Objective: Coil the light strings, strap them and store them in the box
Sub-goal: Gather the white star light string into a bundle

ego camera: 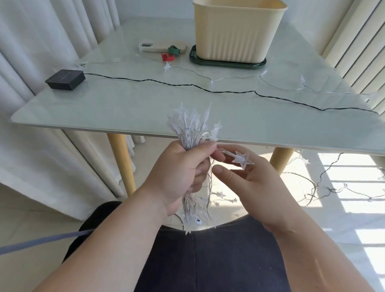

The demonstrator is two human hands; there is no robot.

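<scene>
Head: string bundle [192, 126] in curled left hand [181, 174], star [242, 160] on relaxed right hand [251, 181]

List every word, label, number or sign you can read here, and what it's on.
None readable.
Tag at the bottom of the light bundle: a dark mark, too small to read.
Beige device on the table: pale panel, blurred.
Box and black solar unit: no lettering shows.

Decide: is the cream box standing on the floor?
No, the cream box stands on a green tray on the table.
</scene>
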